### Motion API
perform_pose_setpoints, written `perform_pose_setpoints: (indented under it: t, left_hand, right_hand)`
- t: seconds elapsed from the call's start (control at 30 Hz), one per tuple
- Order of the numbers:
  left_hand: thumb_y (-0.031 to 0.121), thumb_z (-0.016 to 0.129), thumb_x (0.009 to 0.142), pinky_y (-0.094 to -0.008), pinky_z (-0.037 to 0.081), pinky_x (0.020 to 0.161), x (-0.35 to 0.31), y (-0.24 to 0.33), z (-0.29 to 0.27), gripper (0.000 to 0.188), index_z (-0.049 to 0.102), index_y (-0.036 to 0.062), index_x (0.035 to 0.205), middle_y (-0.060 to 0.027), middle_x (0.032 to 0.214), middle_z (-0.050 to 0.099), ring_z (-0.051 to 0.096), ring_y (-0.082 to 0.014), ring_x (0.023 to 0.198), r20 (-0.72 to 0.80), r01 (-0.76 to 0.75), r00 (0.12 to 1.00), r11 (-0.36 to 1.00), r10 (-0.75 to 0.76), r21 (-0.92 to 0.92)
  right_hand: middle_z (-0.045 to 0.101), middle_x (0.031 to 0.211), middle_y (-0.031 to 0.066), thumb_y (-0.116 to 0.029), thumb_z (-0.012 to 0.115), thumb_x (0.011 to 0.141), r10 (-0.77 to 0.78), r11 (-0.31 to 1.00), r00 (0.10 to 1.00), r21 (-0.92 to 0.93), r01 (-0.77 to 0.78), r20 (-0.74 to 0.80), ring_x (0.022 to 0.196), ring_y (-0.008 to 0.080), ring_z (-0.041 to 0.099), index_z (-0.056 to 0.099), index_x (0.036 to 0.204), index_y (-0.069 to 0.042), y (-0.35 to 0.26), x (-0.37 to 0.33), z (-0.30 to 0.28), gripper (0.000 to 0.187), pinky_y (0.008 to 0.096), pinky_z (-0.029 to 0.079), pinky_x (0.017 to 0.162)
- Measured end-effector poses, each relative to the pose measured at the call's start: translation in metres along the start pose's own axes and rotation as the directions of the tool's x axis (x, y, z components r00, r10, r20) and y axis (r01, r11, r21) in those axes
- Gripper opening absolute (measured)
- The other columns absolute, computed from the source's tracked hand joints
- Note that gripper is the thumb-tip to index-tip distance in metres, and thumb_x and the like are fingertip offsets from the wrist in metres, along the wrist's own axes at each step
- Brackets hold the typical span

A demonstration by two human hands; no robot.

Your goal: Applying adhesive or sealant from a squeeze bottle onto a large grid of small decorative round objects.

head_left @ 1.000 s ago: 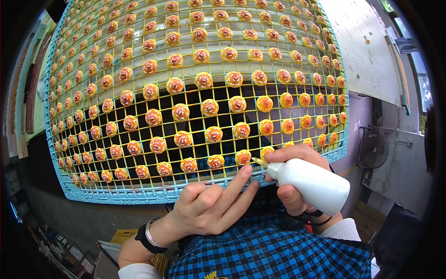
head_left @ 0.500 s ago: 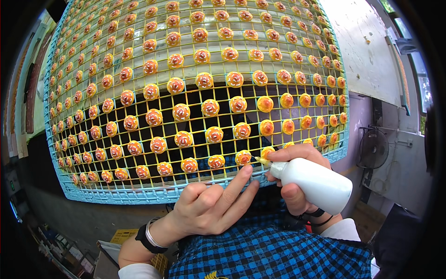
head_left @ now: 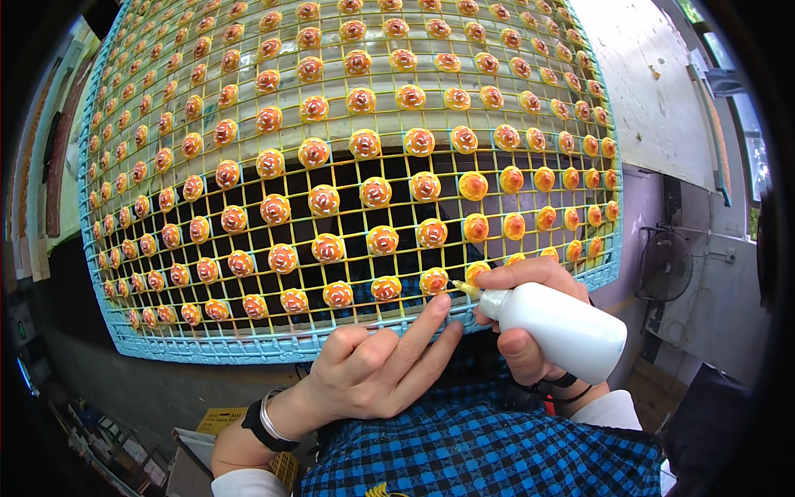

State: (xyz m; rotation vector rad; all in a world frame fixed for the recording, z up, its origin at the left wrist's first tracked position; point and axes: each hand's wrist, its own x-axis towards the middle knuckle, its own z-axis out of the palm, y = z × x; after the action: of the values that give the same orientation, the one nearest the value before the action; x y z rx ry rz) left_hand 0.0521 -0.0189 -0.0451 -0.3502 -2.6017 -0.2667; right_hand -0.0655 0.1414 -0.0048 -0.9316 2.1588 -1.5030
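A white squeeze bottle (head_left: 567,335) with a thin nozzle (head_left: 466,289) lies tilted in my right hand (head_left: 524,354), its fingers wrapped round it. The nozzle tip points left, at the edge of a small round orange-and-yellow piece (head_left: 435,282) in the nearest row. My left hand (head_left: 373,373) holds nothing; two fingers stretch forward, and one fingertip is just below the nozzle tip. Rows of such pieces sit on a wire grid rack (head_left: 240,352) with a blue rim. Most bear white dashes; plain ones, such as an orange piece (head_left: 473,185), stand at the near right.
Right of the rack are a dark fan (head_left: 667,265) and a large pale panel (head_left: 662,91). A yellow crate (head_left: 222,420) stands low at the left behind my left wrist. A blue-black checked cloth (head_left: 431,439) covers my front, close under the rack's near rim.
The nozzle and bottle have shifted very slightly to the left. My left hand and the rack look almost the same as before.
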Motion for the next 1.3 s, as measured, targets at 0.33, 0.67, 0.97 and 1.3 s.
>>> perform_pose_setpoints:
  t: [0.33,0.67,0.97,1.3]
  left_hand:
    - [0.014,0.052,0.086,-0.0184,0.028,0.058,0.0017,-0.0007,-0.0017,0.023,0.070,0.0212,0.099,0.0053,0.116,0.065,0.031,-0.0082,0.071,0.011,-0.001,1.000,1.000,0.001,-0.007]
    - [0.014,0.053,0.086,-0.0183,0.028,0.058,0.0018,-0.0007,-0.0017,0.023,0.070,0.0213,0.098,0.0050,0.116,0.065,0.031,-0.0082,0.070,0.005,0.005,1.000,1.000,-0.005,-0.015]
    - [0.022,0.059,0.084,-0.0200,0.028,0.060,0.0020,0.0002,-0.0037,0.021,0.071,0.0236,0.101,0.0058,0.114,0.065,0.031,-0.0093,0.074,0.031,-0.002,1.000,1.000,0.002,-0.002]
    - [0.016,0.054,0.086,-0.0188,0.028,0.059,0.0017,-0.0005,-0.0018,0.022,0.070,0.0208,0.098,0.0049,0.115,0.065,0.031,-0.0082,0.071,0.010,-0.001,1.000,1.000,0.001,-0.010]
  right_hand:
    - [0.065,0.081,0.0099,-0.037,0.069,0.080,-0.032,0.999,0.999,0.018,0.032,-0.028,0.062,0.0226,0.064,0.062,0.093,0.000,0.0010,-0.0023,0.0029,0.040,0.0289,0.050,0.052]
    - [0.066,0.085,0.0103,-0.035,0.070,0.079,-0.100,0.994,0.995,-0.050,0.101,0.004,0.063,0.0227,0.064,0.063,0.090,0.000,0.0012,0.0006,0.0027,0.037,0.0291,0.050,0.053]
    - [0.064,0.084,0.0116,-0.038,0.069,0.080,0.029,0.998,0.999,0.054,-0.028,-0.027,0.064,0.0218,0.065,0.061,0.092,0.001,0.0009,-0.0060,0.0010,0.042,0.0279,0.051,0.053]
    - [0.065,0.083,0.0116,-0.035,0.069,0.080,-0.065,0.998,0.998,0.003,0.065,0.016,0.062,0.0230,0.064,0.062,0.091,0.001,0.0010,-0.0004,0.0002,0.039,0.0286,0.051,0.053]
